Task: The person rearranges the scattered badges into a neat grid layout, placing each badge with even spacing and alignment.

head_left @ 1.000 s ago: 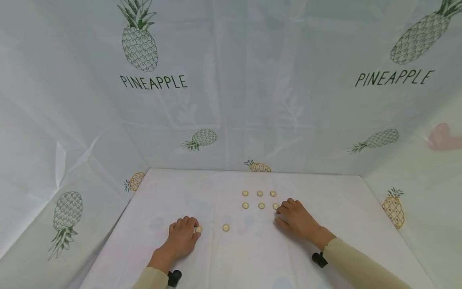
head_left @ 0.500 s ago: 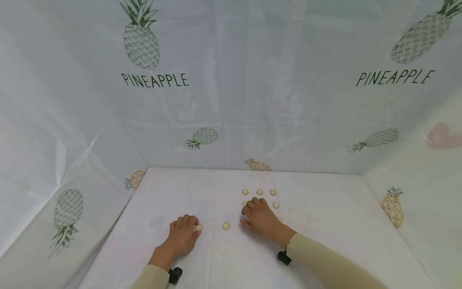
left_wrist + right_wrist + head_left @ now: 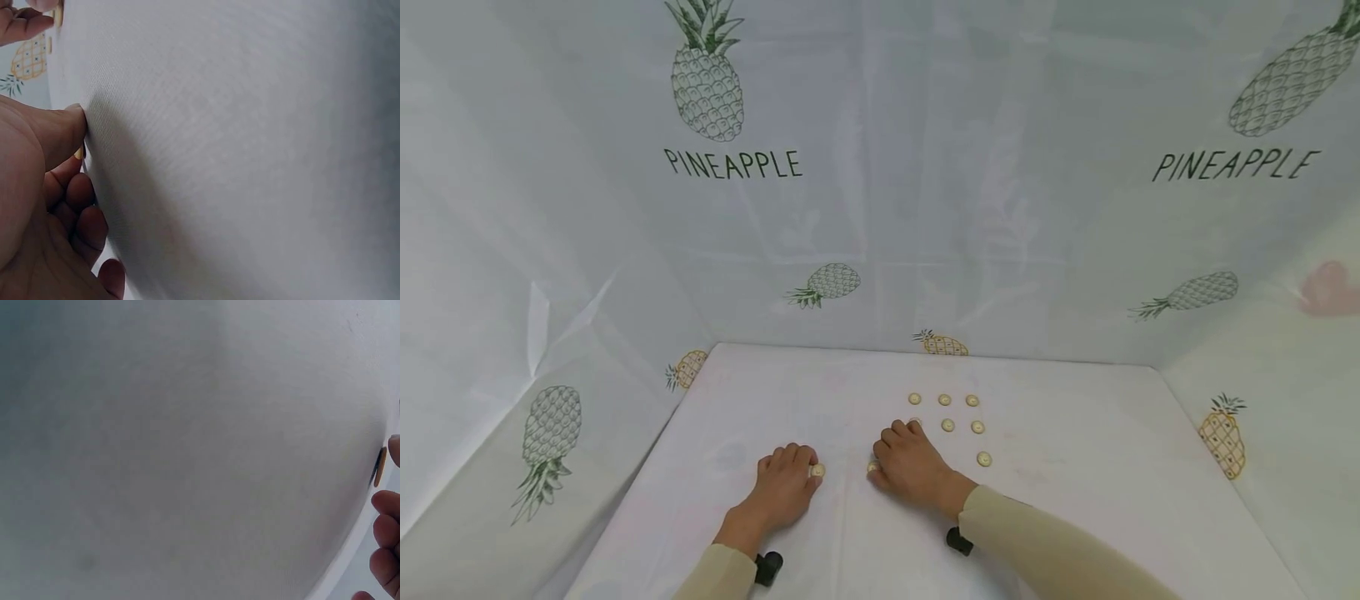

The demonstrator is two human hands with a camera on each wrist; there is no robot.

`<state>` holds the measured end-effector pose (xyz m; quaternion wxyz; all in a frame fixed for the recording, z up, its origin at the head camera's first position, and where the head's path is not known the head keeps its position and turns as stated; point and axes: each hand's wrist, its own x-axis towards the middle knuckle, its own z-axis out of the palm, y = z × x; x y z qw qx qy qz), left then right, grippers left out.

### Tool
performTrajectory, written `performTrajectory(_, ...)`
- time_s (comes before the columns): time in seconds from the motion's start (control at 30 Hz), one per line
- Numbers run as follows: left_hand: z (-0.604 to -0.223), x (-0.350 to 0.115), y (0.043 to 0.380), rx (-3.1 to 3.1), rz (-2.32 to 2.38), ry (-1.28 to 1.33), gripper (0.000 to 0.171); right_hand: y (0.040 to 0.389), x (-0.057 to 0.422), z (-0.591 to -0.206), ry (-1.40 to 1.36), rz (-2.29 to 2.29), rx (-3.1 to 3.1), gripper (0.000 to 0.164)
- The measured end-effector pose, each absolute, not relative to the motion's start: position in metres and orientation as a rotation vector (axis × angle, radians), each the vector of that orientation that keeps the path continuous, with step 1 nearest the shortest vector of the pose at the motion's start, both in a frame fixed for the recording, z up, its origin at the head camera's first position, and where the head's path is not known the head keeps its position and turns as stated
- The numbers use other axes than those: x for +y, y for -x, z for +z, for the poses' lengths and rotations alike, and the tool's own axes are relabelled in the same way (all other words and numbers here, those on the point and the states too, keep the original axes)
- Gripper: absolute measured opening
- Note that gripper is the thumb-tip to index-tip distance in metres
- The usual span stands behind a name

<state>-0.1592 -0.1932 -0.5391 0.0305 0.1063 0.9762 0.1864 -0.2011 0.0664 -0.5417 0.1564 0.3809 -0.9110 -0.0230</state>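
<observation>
My left hand (image 3: 784, 483) rests on the white cloth and pinches a small round cream button (image 3: 817, 471) between thumb and forefinger. In the left wrist view this button (image 3: 79, 152) shows as a thin sliver between the two fingertips. My right hand (image 3: 913, 471) is around a second button (image 3: 873, 467), its thumb and fingers on either side. The right wrist view has that button (image 3: 380, 467) lying on the cloth, with a gap to the thumb (image 3: 395, 450) and the forefinger (image 3: 386, 504).
Behind the right hand, three buttons form a far row, the middle one (image 3: 944, 400) among them. A nearer row includes a button (image 3: 948, 425) and one partly hidden by my fingers. Another button (image 3: 984, 458) lies right of the hand. Pineapple-printed cloth walls (image 3: 880, 208) enclose the table.
My right hand has moved left across the cloth from the right end of the rows, uncovering a button there, to the lone button. The left hand has kept its pinch in place.
</observation>
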Motion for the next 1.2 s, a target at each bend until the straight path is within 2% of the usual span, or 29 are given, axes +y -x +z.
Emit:
performTrajectory(0.23, -0.534, -0.192, 0.158, 3.014, 0.566, -0.333, 0.022, 0.2, 0.064, -0.541, -1.096, -0.099, -2.621, 0.03)
performTrajectory(0.53, -0.538, -0.193, 0.16, 3.006, 0.569, -0.328, 0.021, 0.198, 0.07, -0.539, -1.157, 0.009, -2.665, 0.013)
performTrajectory(0.9, -0.539, -0.193, 0.16, 3.001, 0.576, -0.313, 0.021, 0.202, 0.079, -0.54, -1.178, 0.061, -2.684, 0.022)
performTrajectory(1.2, -0.537, -0.193, 0.158, 3.009, 0.568, -0.326, 0.022, 0.205, 0.077, -0.536, -1.213, 0.074, -2.716, 0.021)
